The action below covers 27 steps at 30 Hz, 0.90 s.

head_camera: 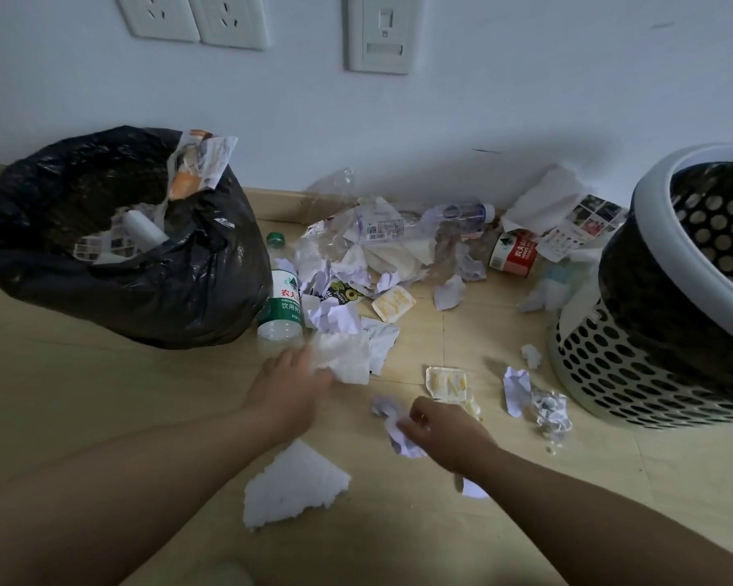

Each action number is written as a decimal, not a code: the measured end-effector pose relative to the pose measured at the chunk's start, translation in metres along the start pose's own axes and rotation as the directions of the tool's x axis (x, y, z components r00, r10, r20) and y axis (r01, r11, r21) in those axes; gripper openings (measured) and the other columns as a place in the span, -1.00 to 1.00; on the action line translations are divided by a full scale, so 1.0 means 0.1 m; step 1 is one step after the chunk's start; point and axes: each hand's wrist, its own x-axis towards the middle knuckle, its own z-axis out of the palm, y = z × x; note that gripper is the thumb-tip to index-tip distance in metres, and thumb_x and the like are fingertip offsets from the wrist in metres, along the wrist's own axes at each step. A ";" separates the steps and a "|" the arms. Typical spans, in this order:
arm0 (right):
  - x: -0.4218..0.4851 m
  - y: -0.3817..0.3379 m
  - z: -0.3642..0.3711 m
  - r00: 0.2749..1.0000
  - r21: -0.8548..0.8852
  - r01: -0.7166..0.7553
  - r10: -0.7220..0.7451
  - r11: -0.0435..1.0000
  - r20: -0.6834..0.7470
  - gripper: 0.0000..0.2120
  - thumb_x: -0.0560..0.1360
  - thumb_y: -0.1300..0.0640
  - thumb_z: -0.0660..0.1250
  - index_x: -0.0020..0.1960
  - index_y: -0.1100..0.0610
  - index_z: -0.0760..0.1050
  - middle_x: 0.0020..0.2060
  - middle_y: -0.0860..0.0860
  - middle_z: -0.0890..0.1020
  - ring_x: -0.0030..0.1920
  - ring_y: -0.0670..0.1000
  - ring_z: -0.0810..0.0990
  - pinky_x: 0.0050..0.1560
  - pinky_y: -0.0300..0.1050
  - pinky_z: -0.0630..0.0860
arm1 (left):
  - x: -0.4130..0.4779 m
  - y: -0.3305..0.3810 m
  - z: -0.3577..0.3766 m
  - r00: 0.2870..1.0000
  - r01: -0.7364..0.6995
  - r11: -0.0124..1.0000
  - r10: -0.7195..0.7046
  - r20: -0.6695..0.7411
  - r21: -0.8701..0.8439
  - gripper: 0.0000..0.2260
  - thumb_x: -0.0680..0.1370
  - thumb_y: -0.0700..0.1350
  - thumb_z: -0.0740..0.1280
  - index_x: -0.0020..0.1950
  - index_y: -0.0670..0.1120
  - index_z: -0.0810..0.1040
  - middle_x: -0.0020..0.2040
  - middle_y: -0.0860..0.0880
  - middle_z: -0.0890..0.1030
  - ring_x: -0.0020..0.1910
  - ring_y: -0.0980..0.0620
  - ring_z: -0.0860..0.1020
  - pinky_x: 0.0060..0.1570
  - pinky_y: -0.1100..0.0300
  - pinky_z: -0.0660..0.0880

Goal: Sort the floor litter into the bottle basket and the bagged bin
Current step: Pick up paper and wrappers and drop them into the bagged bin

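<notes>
Early stage — left grip (pixel 297 387) clamps tissue (pixel 345 359), right grip (pixel 445 433) pinches paper (pixel 398 439); 3 bottles (pixel 282 308) lie beyond both; bin (pixel 102 298) part-filled.

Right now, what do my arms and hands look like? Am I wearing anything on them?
The left forearm and right forearm are bare, with no sleeve in view. The left hand and right hand are ungloved, and no watch, bracelet or ring shows. The picture is dim and a little blurred, so finer marks cannot be told.
</notes>
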 end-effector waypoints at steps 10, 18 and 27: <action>-0.11 0.12 0.04 0.981 -0.253 0.158 -0.180 0.955 -0.067 -0.49 0.50 -0.09 0.26 0.41 -0.10 0.22 0.34 -0.07 0.31 0.31 0.00 0.37 0.12 -0.13 0.42 | -0.17 0.09 0.08 0.789 -0.566 0.822 0.519 0.329 0.059 -0.47 0.50 0.09 0.32 0.42 0.02 0.26 0.36 -0.07 0.28 0.32 -0.07 0.28 0.23 0.06 0.26; -0.20 0.05 0.42 0.934 -0.495 0.356 -0.325 0.793 0.151 -0.69 0.56 0.20 0.19 0.29 0.07 0.30 0.28 0.11 0.31 0.18 0.14 0.37 -0.10 -0.03 0.37 | -0.15 0.10 0.17 0.882 -0.430 0.900 0.403 0.246 0.066 -0.58 0.51 -0.16 0.23 0.37 -0.05 0.28 0.26 -0.10 0.36 0.13 -0.09 0.40 -0.01 0.10 0.35; -0.10 0.06 -0.13 0.969 -0.350 0.133 -0.196 0.927 -0.151 -0.79 0.56 0.23 0.16 0.15 0.18 0.45 0.14 0.11 0.43 0.10 0.12 0.51 -0.18 -0.18 0.26 | 0.06 0.67 0.01 0.950 -0.307 0.944 0.311 0.019 -0.124 -0.62 0.56 -0.17 0.18 0.38 -0.05 0.27 0.21 -0.11 0.37 0.08 -0.09 0.44 -0.04 0.10 0.40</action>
